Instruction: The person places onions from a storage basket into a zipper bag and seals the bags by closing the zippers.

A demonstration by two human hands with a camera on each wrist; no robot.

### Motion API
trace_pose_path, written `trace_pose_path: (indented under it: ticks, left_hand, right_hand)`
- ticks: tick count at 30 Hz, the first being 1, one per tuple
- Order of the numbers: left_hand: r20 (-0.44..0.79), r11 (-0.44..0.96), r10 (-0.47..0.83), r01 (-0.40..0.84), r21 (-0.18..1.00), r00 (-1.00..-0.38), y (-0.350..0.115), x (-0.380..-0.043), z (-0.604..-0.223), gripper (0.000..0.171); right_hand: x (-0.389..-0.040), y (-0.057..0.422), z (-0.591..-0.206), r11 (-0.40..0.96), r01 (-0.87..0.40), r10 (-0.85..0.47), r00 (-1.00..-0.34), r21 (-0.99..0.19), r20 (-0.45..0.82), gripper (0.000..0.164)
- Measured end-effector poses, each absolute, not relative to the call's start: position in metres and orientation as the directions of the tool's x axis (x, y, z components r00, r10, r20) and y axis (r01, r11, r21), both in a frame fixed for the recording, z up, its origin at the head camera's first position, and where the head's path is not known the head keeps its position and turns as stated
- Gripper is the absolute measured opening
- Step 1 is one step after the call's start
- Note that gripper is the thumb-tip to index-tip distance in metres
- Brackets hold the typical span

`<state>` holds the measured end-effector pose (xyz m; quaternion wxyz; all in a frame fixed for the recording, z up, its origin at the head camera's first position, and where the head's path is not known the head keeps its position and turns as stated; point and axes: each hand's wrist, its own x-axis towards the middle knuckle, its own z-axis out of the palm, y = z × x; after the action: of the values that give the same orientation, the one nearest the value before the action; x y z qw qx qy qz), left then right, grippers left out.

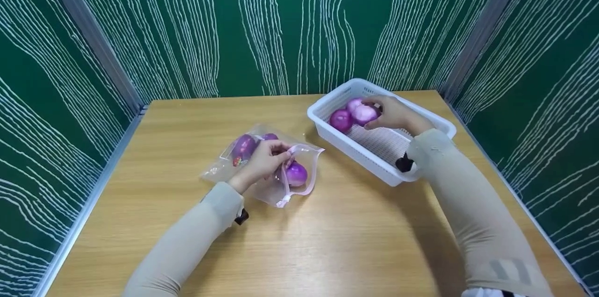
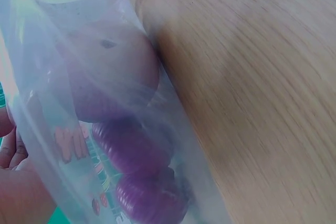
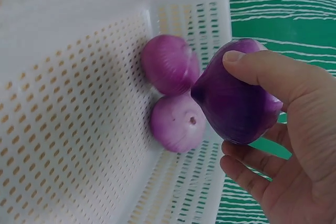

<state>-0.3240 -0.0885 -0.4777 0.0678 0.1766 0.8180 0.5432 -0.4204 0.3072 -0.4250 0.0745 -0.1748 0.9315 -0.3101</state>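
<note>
My right hand (image 1: pixel 390 112) grips a purple onion (image 3: pixel 236 98), thumb on one side and fingers round the other, over the far end of a white plastic basket (image 1: pixel 355 145). Two more onions lie inside against the basket's end wall, a darker one (image 3: pixel 169 64) and a paler one (image 3: pixel 178 123). With its thumb and fingers, my left hand (image 1: pixel 264 161) pinches the edge of a clear zip bag (image 1: pixel 306 147), whose mouth gapes toward the basket. Inside the bag are an onion (image 1: pixel 296 174) near the mouth and others (image 2: pixel 134 148) deeper in.
Both the bag and the basket rest on a wooden table (image 1: pixel 327 250), the basket at the back right. Green panels (image 1: pixel 323 30) with white wavy lines stand behind the table and along both sides.
</note>
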Motion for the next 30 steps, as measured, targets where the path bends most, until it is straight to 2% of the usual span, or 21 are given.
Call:
trace_pose_path:
  ticks: [9,18,30]
  left_hand:
    - [0.076,0.349,0.356,0.208,0.914,-0.932,-0.09,-0.323,-0.479,0.02]
    - [0.051,0.356,0.361,0.188,0.915,-0.931,-0.092,-0.321,-0.48,0.02]
    - [0.084,0.326,0.378,0.217,0.92,-0.922,-0.095,-0.32,-0.475,0.021]
  right_hand:
    - [-0.403,0.296,-0.42,0.723,-0.333,-0.385,-0.922,-0.606,0.047,0.082]
    - [-0.383,0.294,-0.413,0.7,-0.323,-0.353,-0.932,-0.637,0.085,0.081]
    - [-0.364,0.28,-0.407,0.652,-0.417,-0.402,-0.898,-0.633,0.178,0.078]
